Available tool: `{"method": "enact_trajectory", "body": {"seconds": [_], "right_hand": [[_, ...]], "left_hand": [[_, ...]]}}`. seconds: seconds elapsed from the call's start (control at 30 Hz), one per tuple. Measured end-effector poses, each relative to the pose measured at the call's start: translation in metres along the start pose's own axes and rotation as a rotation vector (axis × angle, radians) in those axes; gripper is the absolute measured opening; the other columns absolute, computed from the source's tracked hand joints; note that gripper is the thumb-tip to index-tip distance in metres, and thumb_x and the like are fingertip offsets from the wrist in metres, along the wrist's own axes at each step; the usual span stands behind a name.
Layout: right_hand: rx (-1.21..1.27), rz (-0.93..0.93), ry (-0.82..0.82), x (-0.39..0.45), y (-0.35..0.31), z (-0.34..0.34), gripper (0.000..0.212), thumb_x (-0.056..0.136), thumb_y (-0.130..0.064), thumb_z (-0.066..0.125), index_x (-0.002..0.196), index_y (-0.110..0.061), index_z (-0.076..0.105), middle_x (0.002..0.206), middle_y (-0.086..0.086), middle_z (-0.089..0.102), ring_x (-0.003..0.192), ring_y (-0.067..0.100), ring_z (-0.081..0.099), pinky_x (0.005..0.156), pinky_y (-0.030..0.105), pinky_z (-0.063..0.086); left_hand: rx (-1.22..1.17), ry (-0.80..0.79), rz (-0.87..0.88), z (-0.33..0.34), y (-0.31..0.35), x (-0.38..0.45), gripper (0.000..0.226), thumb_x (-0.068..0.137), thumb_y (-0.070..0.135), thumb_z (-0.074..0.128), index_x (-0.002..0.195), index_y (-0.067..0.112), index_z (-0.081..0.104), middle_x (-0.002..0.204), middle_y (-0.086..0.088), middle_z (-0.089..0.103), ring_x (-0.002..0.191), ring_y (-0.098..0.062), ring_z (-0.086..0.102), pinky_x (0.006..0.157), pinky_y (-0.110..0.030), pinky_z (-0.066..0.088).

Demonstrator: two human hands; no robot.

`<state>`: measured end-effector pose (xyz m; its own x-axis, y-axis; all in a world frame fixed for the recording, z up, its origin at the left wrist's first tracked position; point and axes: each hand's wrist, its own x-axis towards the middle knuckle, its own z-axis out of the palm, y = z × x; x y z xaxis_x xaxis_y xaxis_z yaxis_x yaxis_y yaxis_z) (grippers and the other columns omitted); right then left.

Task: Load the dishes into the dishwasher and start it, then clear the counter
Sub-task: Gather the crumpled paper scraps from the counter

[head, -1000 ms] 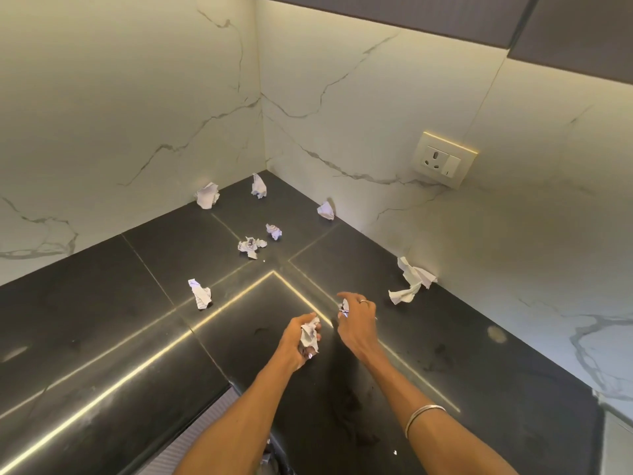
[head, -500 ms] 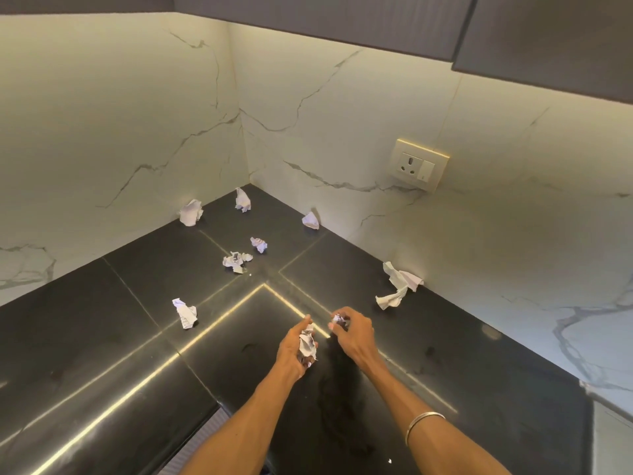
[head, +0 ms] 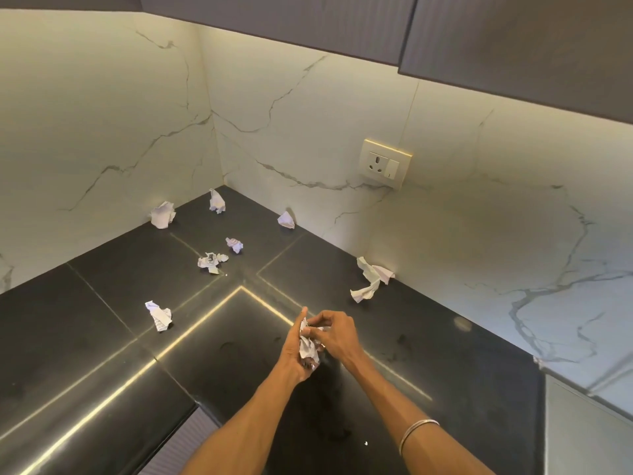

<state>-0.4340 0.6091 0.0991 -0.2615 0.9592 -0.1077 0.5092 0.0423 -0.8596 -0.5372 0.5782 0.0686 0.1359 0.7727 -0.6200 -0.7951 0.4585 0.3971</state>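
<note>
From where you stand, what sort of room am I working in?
Most likely a home kitchen, at an inner corner of the worktop. A glossy black counter meets a marble-look backsplash carrying a wall socket, with dark cabinets overhead. Crumpled paper scraps litter the counter.

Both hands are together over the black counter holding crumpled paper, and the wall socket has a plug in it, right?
Not quite: the head view shows the wall socket with nothing plugged in. The rest holds: left hand and right hand hold crumpled paper over the black counter.
</note>
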Motion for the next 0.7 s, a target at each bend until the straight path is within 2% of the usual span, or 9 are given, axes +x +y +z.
{"method": "enact_trajectory", "body": {"seconds": [0.1,0.2,0.27,0.33,0.4,0.47,0.53,0.63,0.7], "right_hand": [[-0.033,-0.018,0.023,0.001,-0.002,-0.011,0.015,0.073,-0.033,0.084,0.085,-0.025,0.08,0.077,-0.013,0.074,0.073,-0.002,0.069,0.064,0.01,0.049],[-0.07,-0.035,0.061,0.008,0.002,-0.022,0.013,0.071,-0.043,0.083,0.079,-0.034,0.079,0.071,-0.023,0.069,0.077,-0.007,0.067,0.066,0.01,0.05],[-0.074,-0.028,0.058,0.013,0.004,-0.029,0.013,0.07,-0.045,0.084,0.077,-0.035,0.079,0.072,-0.023,0.07,0.078,-0.007,0.067,0.07,0.015,0.053],[-0.059,-0.018,0.045,0.02,0.008,-0.036,0.013,0.069,-0.041,0.085,0.077,-0.032,0.08,0.074,-0.021,0.071,0.078,-0.005,0.067,0.072,0.018,0.054],[-0.014,-0.011,0.009,0.029,0.011,-0.045,0.011,0.073,-0.032,0.084,0.082,-0.026,0.081,0.078,-0.017,0.073,0.08,-0.003,0.068,0.072,0.015,0.052],[0.003,-0.015,-0.016,0.041,0.014,-0.055,0.01,0.078,-0.027,0.08,0.088,-0.024,0.081,0.083,-0.014,0.075,0.082,-0.002,0.068,0.077,0.015,0.05],[-0.024,-0.022,0.071,0.056,0.02,-0.065,0.009,0.084,-0.028,0.075,0.09,-0.024,0.08,0.087,-0.014,0.074,0.084,-0.001,0.066,0.083,0.02,0.052],[-0.11,0.01,0.315,0.083,0.039,-0.078,0.016,0.088,-0.022,0.069,0.102,-0.027,0.074,0.108,-0.007,0.069,0.101,0.006,0.062,0.093,0.029,0.053],[-0.18,0.082,0.317,0.101,0.053,-0.087,0.046,0.08,-0.018,0.075,0.121,-0.033,0.061,0.13,-0.002,0.058,0.121,0.017,0.054,0.1,0.037,0.051]], "left_hand": [[-0.018,-0.021,-0.005,0.007,-0.002,0.005,0.072,0.079,0.063,0.07,0.114,0.001,0.065,0.098,-0.02,0.069,0.092,-0.032,0.071,0.082,-0.042,0.059],[-0.002,-0.041,0.027,0.018,-0.002,0.007,0.072,0.085,0.066,0.058,0.106,-0.002,0.065,0.081,-0.017,0.07,0.072,-0.027,0.073,0.062,-0.035,0.06],[0.037,-0.031,0.03,0.022,0.0,0.014,0.057,0.09,0.057,0.059,0.095,0.002,0.066,0.07,-0.012,0.068,0.06,-0.022,0.069,0.055,-0.031,0.058],[0.085,-0.017,0.025,0.027,0.004,0.021,0.037,0.087,0.044,0.069,0.086,0.007,0.067,0.072,-0.01,0.065,0.062,-0.021,0.066,0.059,-0.031,0.056],[0.122,-0.028,0.036,0.032,0.009,0.034,0.022,0.083,0.032,0.072,0.08,0.011,0.067,0.071,-0.007,0.063,0.06,-0.018,0.062,0.058,-0.029,0.053],[0.128,-0.053,0.027,0.042,0.017,0.044,0.014,0.08,0.026,0.072,0.075,0.015,0.066,0.063,0.0,0.062,0.048,-0.013,0.056,0.046,-0.023,0.047],[0.111,-0.073,0.0,0.054,0.027,0.054,0.012,0.08,0.023,0.072,0.073,0.017,0.065,0.06,0.003,0.061,0.038,-0.011,0.05,0.038,-0.02,0.041],[0.096,-0.069,-0.021,0.064,0.034,0.071,0.014,0.082,0.02,0.069,0.069,0.018,0.064,0.058,0.004,0.061,0.035,-0.012,0.049,0.033,-0.019,0.037],[0.078,-0.036,-0.043,0.062,0.032,0.076,0.011,0.081,0.018,0.069,0.07,0.016,0.067,0.058,0.002,0.063,0.033,-0.013,0.051,0.031,-0.018,0.038]]}}
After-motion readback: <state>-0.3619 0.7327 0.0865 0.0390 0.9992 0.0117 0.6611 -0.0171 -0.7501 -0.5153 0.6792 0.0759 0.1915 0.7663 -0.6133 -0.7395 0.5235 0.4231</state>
